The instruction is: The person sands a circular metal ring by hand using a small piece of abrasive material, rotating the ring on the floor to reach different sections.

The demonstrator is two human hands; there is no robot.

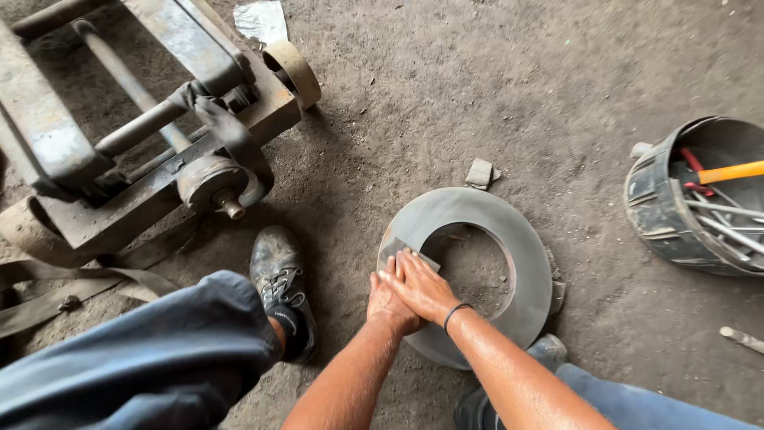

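Observation:
A flat grey metal ring [509, 231] lies on the dirt floor in front of me. On its near left edge sits a small grey sheet of abrasive paper [391, 248]. My right hand [420, 285] lies flat on top of my left hand [383, 304], and both press down on that sheet against the ring. My right wrist wears a thin black band. The fingers of the lower hand are mostly hidden under the upper one.
A rusty floor jack [159, 119] with a wheel stands at the upper left. A black bucket [664, 207] of tools with an orange handle sits at the right. My dark shoe [280, 279] rests left of the ring. A small stone chip [479, 173] lies behind the ring.

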